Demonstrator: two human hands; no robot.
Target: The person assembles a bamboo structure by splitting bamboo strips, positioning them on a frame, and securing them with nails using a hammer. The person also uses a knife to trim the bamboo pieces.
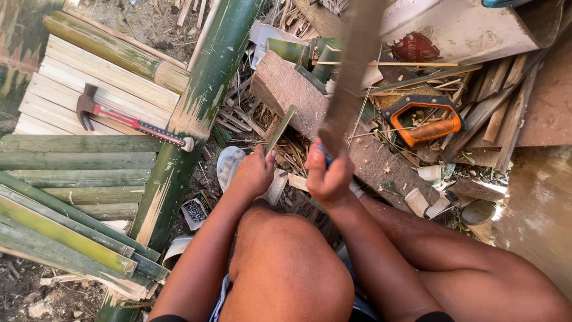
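Note:
My left hand grips a thin green bamboo strip that stands tilted on a thick wooden block. My right hand is closed on the blue handle of a long machete, whose blurred blade rises toward the top of the view above the strip. My bare knees fill the lower middle of the view.
A long green bamboo pole runs diagonally at the left, with a red-handled hammer lying across split bamboo slats. An orange-handled saw lies among wood scraps at the right. Green bamboo strips are stacked at the lower left.

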